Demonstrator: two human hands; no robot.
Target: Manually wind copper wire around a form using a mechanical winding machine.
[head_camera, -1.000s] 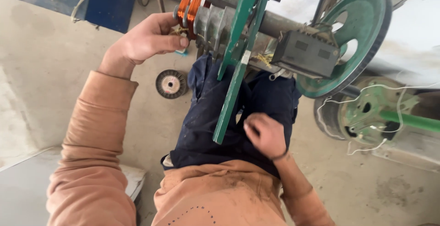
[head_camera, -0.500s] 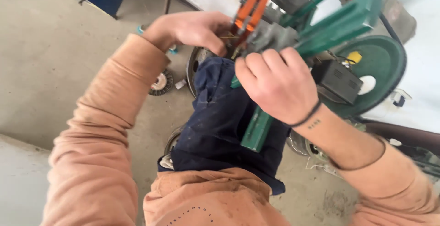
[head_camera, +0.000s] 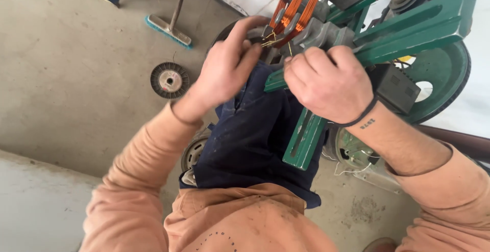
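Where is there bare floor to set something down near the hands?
Bare concrete floor lies left of the wire spool and below the broom. Crowded: left hand and right hand meet at the copper coil on the green frame.

Bright, even daylight; soft shadows, sharp focus.

Layout at the winding machine, seen from above

The wire coil (head_camera: 295, 8) sits on the machine frame (head_camera: 408, 32), at its upper left end. The left hand (head_camera: 227, 68) lies left of the coil, fingertips at its lower end; the right hand (head_camera: 329, 81) rests on the frame just below it. The wheel (head_camera: 439, 86) lies right of both hands. On the floor, the spool (head_camera: 169, 80) lies left of the left hand, with the brush (head_camera: 168, 30) beyond it.
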